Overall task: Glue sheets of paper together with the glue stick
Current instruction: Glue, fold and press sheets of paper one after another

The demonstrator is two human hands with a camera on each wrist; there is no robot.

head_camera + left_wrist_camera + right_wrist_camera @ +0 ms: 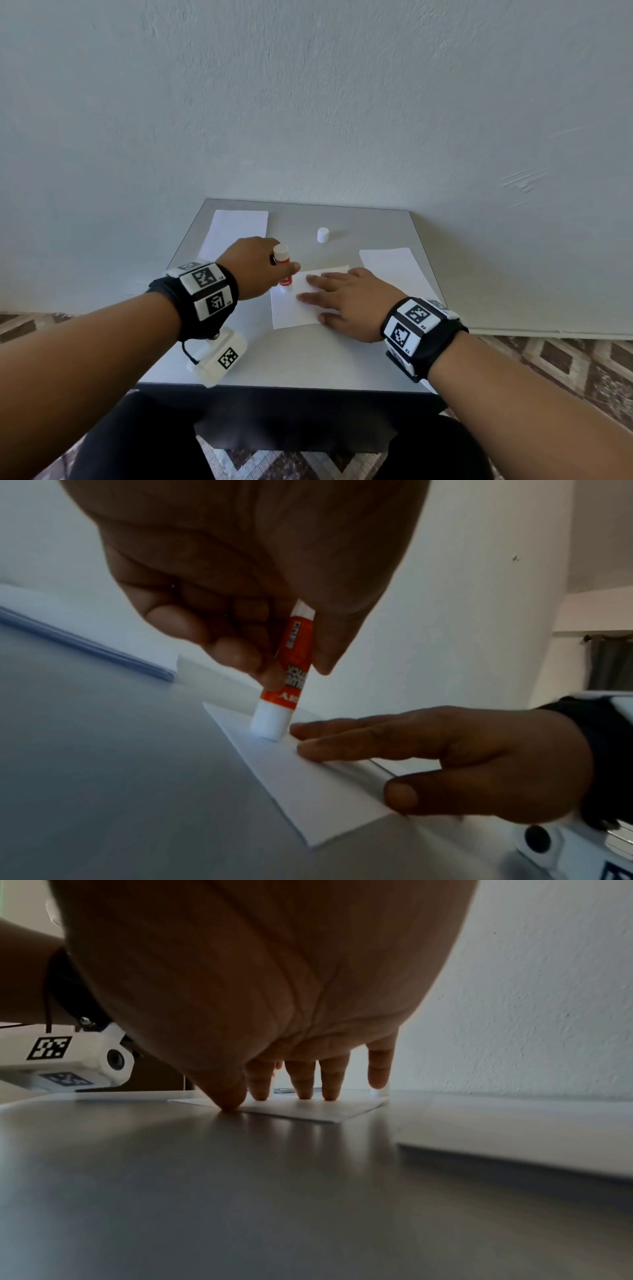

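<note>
Fingers (240,653) of left hand (255,265) gripping glue stick (291,669), tip down on paper sheet (291,308) at counter (308,359) centre, right hand (352,301) flat, fingers extended, pressing sheet, white cap (323,235) apart behind

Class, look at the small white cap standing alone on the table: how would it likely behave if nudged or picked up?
The cap looks small and probably hollow, so likely very light. Standing upright on the smooth table, it would probably slide or tip easily. Being round, it may roll once tipped.
</note>
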